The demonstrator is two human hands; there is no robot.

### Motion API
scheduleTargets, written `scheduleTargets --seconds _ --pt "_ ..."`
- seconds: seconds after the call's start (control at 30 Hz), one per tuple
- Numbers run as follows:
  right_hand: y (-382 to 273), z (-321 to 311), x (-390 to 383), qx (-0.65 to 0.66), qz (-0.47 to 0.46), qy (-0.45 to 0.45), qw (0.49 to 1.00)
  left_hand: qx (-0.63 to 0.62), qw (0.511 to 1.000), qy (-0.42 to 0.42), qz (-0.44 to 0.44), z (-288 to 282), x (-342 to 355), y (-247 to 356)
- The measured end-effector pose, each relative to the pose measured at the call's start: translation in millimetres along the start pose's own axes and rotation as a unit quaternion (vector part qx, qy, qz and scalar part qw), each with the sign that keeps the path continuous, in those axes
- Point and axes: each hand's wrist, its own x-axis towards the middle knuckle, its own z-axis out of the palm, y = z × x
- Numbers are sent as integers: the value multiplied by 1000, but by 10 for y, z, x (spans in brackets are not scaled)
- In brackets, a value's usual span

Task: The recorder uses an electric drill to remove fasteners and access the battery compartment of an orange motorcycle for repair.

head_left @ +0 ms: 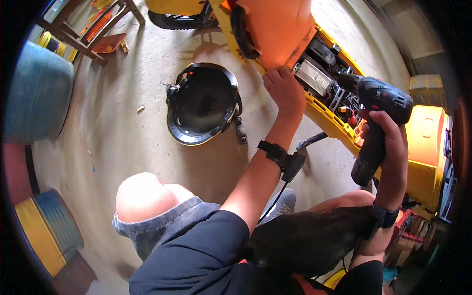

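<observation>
My right hand [390,135] is wrapped round the grip of a dark cordless drill [386,98]. Its chuck points left, over the opened body of a yellow electric scooter [324,114]. Inside that body lie a silver finned box [312,77], probably a controller, and a tangle of wires [351,105]. With fingers curled, my left hand [285,89] grips the lower edge of a large orange panel [282,32] at the far end of the opening. The drill's tip is partly lost against the dark parts behind it.
An upturned helmet [202,103] with a dark inside lies on the floor left of my left arm. A big blue drum [37,93] stands at the left, with a yellow and blue roll [49,231] nearer me. A wooden stand [81,37] is far left; an orange-yellow case [427,147] sits right.
</observation>
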Motion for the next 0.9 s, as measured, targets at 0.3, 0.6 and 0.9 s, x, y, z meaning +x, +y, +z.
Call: scheduleTargets --seconds 0.3,0.6,0.9 --pt "29 69 8 58 -32 -23 998 57 996 -65 16 -169 72 -45" --pt "-7 82 -9 86 -52 -77 992 -39 999 -31 3 -51 48 -105" --pt "42 66 12 132 -55 -69 987 -60 997 -38 39 -25 74 -176"
